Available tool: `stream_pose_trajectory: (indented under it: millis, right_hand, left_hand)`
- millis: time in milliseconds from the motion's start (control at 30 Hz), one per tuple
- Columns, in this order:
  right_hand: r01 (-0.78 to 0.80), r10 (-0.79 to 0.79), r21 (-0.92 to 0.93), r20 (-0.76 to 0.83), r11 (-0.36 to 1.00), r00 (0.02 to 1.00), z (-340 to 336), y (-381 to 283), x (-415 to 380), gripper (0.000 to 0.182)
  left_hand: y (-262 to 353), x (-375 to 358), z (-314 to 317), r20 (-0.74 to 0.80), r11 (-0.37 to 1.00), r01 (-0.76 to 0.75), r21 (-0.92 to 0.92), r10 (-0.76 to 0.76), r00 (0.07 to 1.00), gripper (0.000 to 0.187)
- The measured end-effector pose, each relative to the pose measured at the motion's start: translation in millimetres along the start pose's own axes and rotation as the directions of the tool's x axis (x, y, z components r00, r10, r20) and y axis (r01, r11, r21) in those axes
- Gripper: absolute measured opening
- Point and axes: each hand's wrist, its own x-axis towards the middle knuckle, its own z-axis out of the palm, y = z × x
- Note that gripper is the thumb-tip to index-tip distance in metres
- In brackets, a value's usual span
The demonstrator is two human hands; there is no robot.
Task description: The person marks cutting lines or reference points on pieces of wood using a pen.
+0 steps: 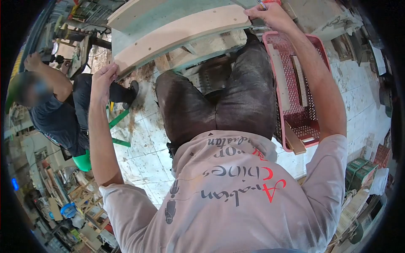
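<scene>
A long curved wooden board [181, 31] with several small dark holes or screw heads lies across the bench top in front of me. At its left end, my left hand [104, 78] has its fingers closed on the board's tip. My right hand [273, 17] is at the other end, fingertips touching the board's corner. A slim pen [262, 5] sticks out from between the fingers of that hand. Behind the curved board lies another pale board [137, 13] on the greenish surface [168, 19].
Right of my legs stands a pink plastic basket [312, 101] with wooden strips in it. At the left, another person [55, 105] sits on a green stool [120, 120]. Wood scraps [84, 194] lie about the tiled floor [145, 162]. A greenish box [360, 173] is at the right.
</scene>
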Motion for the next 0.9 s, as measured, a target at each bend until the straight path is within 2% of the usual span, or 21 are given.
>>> stream_pose_trajectory:
  millis: [100,200,333,400,733,767,800,900]
  right_hand:
    - [0.069,-0.067,-0.028,0.067,0.997,0.995,-3,12,10,0.016]
    - [0.076,-0.075,-0.019,0.044,0.997,0.996,-2,9,6,0.018]
    - [0.015,-0.014,-0.059,0.014,0.998,1.000,-2,5,4,0.017]
    - [0.137,-0.138,0.029,0.030,0.990,0.990,0,11,8,0.017]
    - [0.060,-0.056,-0.080,0.053,0.995,0.997,-8,17,15,0.019]
    - [0.194,-0.175,-0.209,0.103,0.959,0.979,-11,34,33,0.022]
    - [0.327,-0.285,-0.324,0.169,0.888,0.943,-14,44,44,0.034]
    - [0.388,-0.347,-0.324,0.178,0.863,0.921,-15,42,42,0.034]
  left_hand:
    - [3,-2,2,-0.007,1.000,0.021,0.003,-0.021,1.000,0.025]
    - [6,-3,3,-0.003,1.000,0.024,-0.005,-0.024,1.000,0.025]
    - [1,1,-2,0.018,1.000,0.025,-0.005,-0.024,1.000,0.025]
    - [1,0,-1,0.006,1.000,0.021,-0.013,-0.021,1.000,0.025]
    - [4,-3,3,-0.012,1.000,0.020,-0.001,-0.020,1.000,0.028]
    - [3,-3,3,-0.010,1.000,0.020,0.007,-0.020,1.000,0.028]
    - [3,-2,2,-0.009,1.000,0.019,0.015,-0.019,1.000,0.029]
    - [5,-7,6,0.000,0.999,-0.038,0.018,0.038,0.999,0.032]
